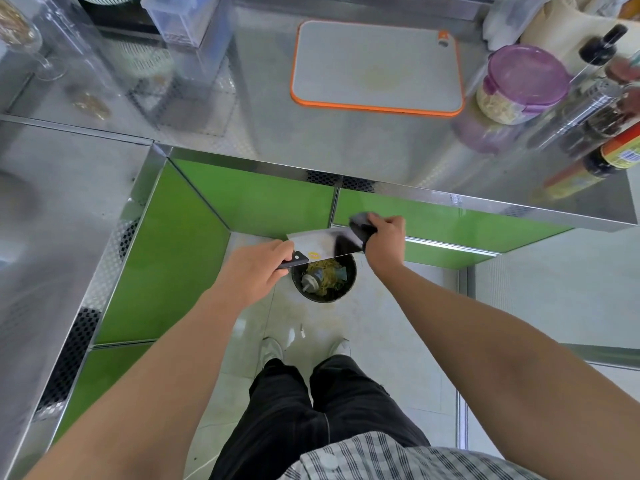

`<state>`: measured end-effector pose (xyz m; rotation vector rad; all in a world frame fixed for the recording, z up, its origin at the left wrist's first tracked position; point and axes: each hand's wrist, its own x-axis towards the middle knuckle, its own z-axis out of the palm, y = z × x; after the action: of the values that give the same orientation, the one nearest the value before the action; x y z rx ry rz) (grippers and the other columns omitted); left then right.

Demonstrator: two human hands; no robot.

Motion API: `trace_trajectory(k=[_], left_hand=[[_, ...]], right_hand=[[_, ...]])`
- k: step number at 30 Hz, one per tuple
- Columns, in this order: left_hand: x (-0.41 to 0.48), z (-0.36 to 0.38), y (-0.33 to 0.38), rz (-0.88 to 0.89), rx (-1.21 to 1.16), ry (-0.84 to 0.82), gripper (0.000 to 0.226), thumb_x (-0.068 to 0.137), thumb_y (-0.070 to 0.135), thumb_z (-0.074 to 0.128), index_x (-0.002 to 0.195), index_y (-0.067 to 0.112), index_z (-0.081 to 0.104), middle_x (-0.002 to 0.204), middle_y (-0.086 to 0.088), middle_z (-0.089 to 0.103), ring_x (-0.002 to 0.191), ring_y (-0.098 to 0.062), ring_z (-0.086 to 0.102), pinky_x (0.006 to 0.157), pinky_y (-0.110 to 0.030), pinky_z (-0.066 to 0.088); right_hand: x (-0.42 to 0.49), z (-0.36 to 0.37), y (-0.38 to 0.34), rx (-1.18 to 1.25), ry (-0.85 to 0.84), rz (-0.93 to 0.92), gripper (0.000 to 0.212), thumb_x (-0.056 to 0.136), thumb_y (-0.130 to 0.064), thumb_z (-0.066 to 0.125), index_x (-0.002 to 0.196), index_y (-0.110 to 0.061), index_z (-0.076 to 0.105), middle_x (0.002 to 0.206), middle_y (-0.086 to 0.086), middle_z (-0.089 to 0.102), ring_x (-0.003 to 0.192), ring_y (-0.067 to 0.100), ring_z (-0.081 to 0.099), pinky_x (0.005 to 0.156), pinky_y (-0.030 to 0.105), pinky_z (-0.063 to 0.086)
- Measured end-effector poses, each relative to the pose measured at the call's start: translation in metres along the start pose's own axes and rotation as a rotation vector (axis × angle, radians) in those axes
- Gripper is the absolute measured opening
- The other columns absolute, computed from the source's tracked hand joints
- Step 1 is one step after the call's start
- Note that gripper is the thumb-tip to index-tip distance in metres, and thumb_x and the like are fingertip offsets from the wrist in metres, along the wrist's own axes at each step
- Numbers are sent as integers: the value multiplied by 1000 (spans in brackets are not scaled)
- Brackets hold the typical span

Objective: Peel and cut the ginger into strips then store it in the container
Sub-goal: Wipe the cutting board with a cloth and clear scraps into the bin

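Head view: looking down from standing height at both arms, the floor and a steel counter (pixel 311 140).
Left hand (pixel 256 268): fingers curled tight round the black handle of a cleaver (pixel 318 242), which it holds level above the floor, with the flat of the blade facing up.
Right hand (pixel 386 233): fingers closed on a dark cloth (pixel 360 225), which is blurred and pressed to the far end of the blade.
Bin (pixel 354 275): round and black, on the floor directly under the cleaver. It holds yellowish peelings (pixel 325 271) and other scraps.
Container (pixel 519 84): on the counter, well apart from both hands, with its purple lid on and its wall clear.
Ginger strips (pixel 495 105): pale shreds visible through the container's wall, filling its lower part.
Cutting board (pixel 377 64): grey with an orange rim, flat on the counter just left of the container. A faint yellowish stain marks its middle.
Bottles (pixel 620 150): clustered at the counter's right edge, beside the container.
Stemmed glass (pixel 20 36): far left on the counter.
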<state>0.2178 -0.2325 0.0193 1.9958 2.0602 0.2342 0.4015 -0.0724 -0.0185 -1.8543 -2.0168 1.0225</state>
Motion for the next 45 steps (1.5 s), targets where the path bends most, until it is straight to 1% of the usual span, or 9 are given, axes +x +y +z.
trace_trajectory(k=[6,13,18,21,28,31,35,39,45], left_hand=[[6,-8,5,41,65,56,16,86,15,65,93,13,51,80,4,56,59,-16,38,50,-28,27],[-11,-6,-11,-66,47,50,15,88,16,61,96,15,48,86,4,57,60,-18,40,49,-31,39],[0,-1,5,-57,31,24,15,89,17,61,97,15,48,86,5,57,63,-17,42,52,-31,38],[9,0,15,-39,63,56,18,88,20,63,95,17,47,84,5,58,62,-14,41,51,-28,34],[-9,-1,14,-135,6,90,13,89,18,61,96,15,50,76,7,50,58,-17,43,50,-30,37],[-11,2,11,-336,-102,148,14,94,26,54,102,17,46,74,9,50,59,-19,51,55,-32,42],[2,0,15,-513,-345,234,15,97,30,49,107,22,42,73,5,57,58,-15,54,55,-31,41],[30,-2,33,-691,-913,359,23,102,20,37,116,9,52,76,1,64,54,-8,46,52,-23,36],[73,-16,65,-872,-1575,349,18,103,13,36,107,8,53,92,-3,69,88,-15,62,79,-27,49]], right_hand=[[-21,21,-25,24,-180,-529,52,87,14,41,124,-15,62,130,11,42,120,21,38,100,13,23],[2,-8,19,-225,-55,93,23,92,-6,55,111,-7,66,118,13,40,103,30,48,93,33,47],[-21,4,-25,151,10,-385,49,87,13,45,124,-13,62,129,12,42,117,18,40,101,10,26],[-31,15,-32,36,-174,-568,49,88,12,43,122,-15,64,130,11,43,119,17,39,104,18,29],[-14,-18,19,-443,-213,232,31,92,-10,51,122,-4,56,129,18,41,114,32,49,93,36,46],[-16,-23,37,-222,-210,375,26,89,-13,49,107,-4,64,121,16,51,97,32,60,73,31,50],[-16,-24,21,161,-138,347,22,86,-14,43,71,-9,58,67,6,55,56,21,51,51,25,43],[-12,-32,-3,287,-195,234,37,89,-37,37,63,-12,44,65,6,46,63,22,44,60,32,38],[-13,-46,-9,275,-562,-132,35,89,-46,56,74,-17,70,74,-4,66,74,11,61,77,28,50]])
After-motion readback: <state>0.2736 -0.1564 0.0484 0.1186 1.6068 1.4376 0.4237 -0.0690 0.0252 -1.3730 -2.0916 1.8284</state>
